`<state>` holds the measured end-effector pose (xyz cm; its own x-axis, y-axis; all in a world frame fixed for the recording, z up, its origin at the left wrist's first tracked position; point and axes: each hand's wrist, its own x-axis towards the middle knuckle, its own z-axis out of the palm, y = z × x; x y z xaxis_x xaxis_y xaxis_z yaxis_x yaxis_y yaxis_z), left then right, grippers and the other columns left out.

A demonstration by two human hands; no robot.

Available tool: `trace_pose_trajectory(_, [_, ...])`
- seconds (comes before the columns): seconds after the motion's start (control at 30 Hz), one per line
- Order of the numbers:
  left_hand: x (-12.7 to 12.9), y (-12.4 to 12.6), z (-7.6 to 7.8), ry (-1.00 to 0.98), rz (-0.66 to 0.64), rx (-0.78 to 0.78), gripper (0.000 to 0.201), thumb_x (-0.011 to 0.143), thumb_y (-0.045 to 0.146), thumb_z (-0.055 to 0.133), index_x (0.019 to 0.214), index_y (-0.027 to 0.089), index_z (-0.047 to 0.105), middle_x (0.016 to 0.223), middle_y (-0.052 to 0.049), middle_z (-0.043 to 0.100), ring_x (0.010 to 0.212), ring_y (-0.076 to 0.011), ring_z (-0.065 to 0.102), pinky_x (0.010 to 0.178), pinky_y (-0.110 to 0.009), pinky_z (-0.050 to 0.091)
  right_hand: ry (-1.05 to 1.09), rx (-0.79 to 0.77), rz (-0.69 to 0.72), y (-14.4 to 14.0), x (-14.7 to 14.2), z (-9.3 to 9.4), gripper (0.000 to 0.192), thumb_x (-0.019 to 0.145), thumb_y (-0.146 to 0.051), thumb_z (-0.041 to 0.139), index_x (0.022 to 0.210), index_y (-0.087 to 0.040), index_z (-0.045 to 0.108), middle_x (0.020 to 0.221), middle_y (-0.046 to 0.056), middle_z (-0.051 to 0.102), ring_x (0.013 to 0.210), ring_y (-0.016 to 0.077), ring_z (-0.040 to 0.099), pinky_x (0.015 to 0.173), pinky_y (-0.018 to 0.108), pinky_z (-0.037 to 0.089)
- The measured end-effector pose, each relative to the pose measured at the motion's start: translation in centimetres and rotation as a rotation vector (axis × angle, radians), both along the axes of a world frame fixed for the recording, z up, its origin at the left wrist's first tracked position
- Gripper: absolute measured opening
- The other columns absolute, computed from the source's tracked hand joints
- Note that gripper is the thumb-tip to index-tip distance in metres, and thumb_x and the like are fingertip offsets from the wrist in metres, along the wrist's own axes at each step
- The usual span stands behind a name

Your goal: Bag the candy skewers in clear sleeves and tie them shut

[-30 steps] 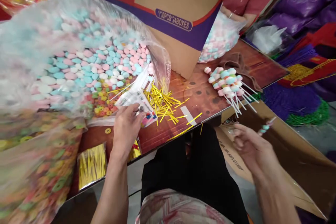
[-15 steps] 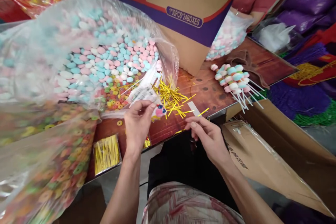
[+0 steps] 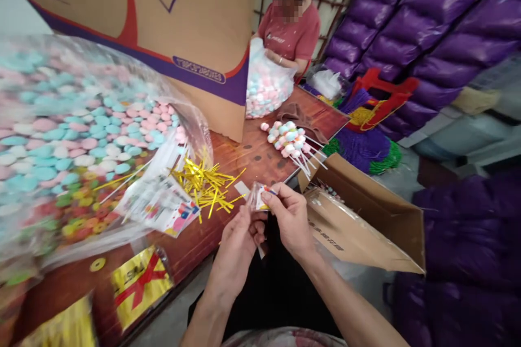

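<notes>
Between my hands, over the table's front edge, is a small clear plastic bag [image 3: 260,198] with a colourful print. My right hand [image 3: 290,217] pinches its printed side between thumb and fingers. The fingers of my left hand [image 3: 240,241] are closed at the bag's left edge. Just left of them lie a loose heap of gold twist ties [image 3: 207,184] and a stack of similar printed bags [image 3: 163,209]. Candy skewers [image 3: 287,138] of pink, white and blue pieces on white sticks are piled beyond my right hand.
A big clear bag of pastel candies [image 3: 89,135] and ring-shaped candies [image 3: 81,211] covers the left. Behind stands a large carton [image 3: 195,59]. An open cardboard box [image 3: 366,227] sits low at right. Across the table a person [image 3: 291,32] holds a bag of candies [image 3: 268,87].
My hands have come together from apart, and the small printed bag now shows between them. The view has swung right, bringing the person and purple bundles into sight.
</notes>
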<state>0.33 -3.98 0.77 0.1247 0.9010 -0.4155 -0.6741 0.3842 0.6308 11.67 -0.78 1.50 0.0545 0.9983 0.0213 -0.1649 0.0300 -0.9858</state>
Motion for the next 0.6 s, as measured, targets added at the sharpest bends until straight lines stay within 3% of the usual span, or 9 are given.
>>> trace_pose_trajectory(0.1, [0.9, 2.4, 0.5, -0.231, 0.086, -0.086, 0.043, 0.059, 0.04, 0.09, 0.093, 0.019, 0.074, 0.093, -0.003, 0.068, 0.075, -0.0112, 0.06, 0.064, -0.021, 0.05, -0.084, 0.031, -0.024, 0.0, 0.7, 0.0, 0.036, 0.088, -0.039, 0.064, 0.063, -0.018, 0.049, 0.061, -0.005, 0.042, 0.059, 0.0091, 0.036, 0.057, 0.023, 0.032])
trace_pose_trajectory(0.17, [1.3, 3.6, 0.5, -0.205, 0.142, -0.086, 0.039, 0.053, 0.029, 0.093, 0.085, 0.019, 0.073, 0.085, 0.0, 0.068, 0.067, -0.0088, 0.057, 0.061, -0.02, 0.049, -0.127, 0.049, -0.048, 0.1, 1.1, -0.3, 0.039, 0.091, -0.04, 0.059, 0.062, -0.018, 0.045, 0.061, -0.005, 0.037, 0.059, 0.0091, 0.032, 0.056, 0.024, 0.029])
trace_pose_trajectory(0.37, [1.9, 4.1, -0.9, 0.454, 0.551, 0.135, 0.027, 0.071, 0.038, 0.082, 0.07, 0.014, 0.069, 0.066, 0.002, 0.062, 0.062, -0.0088, 0.054, 0.061, -0.02, 0.047, -0.231, 0.067, -0.078, 0.8, 2.2, -0.9, 0.042, 0.095, -0.042, 0.052, 0.062, -0.02, 0.037, 0.063, -0.005, 0.029, 0.058, 0.0087, 0.026, 0.053, 0.025, 0.024])
trace_pose_trajectory(0.47, [1.6, 4.2, -0.5, 0.336, 0.49, 0.154, 0.03, 0.073, 0.044, 0.079, 0.074, 0.015, 0.069, 0.072, 0.0, 0.065, 0.066, -0.0102, 0.057, 0.058, -0.02, 0.047, -0.312, 0.085, -0.073, 1.4, 2.4, -0.8, 0.045, 0.096, -0.043, 0.049, 0.061, -0.021, 0.032, 0.062, -0.005, 0.027, 0.058, 0.009, 0.026, 0.053, 0.026, 0.024])
trace_pose_trajectory(0.53, [1.2, 4.6, 0.2, 0.175, 0.403, 0.133, 0.03, 0.069, 0.04, 0.083, 0.084, 0.017, 0.071, 0.086, -0.002, 0.07, 0.076, -0.0124, 0.062, 0.06, -0.02, 0.049, -0.4, 0.118, -0.072, 2.0, 2.4, -0.4, 0.046, 0.097, -0.043, 0.048, 0.061, -0.021, 0.028, 0.062, -0.005, 0.026, 0.058, 0.0094, 0.026, 0.054, 0.026, 0.024])
trace_pose_trajectory(0.6, [0.8, 5.1, 0.8, 0.079, 0.387, 0.1, 0.03, 0.064, 0.031, 0.087, 0.085, 0.018, 0.07, 0.088, -0.001, 0.07, 0.077, -0.0113, 0.063, 0.062, -0.019, 0.051, -0.541, 0.177, -0.037, 2.7, 2.6, 0.1, 0.047, 0.097, -0.04, 0.048, 0.06, -0.021, 0.026, 0.06, -0.005, 0.027, 0.057, 0.0096, 0.027, 0.056, 0.026, 0.024])
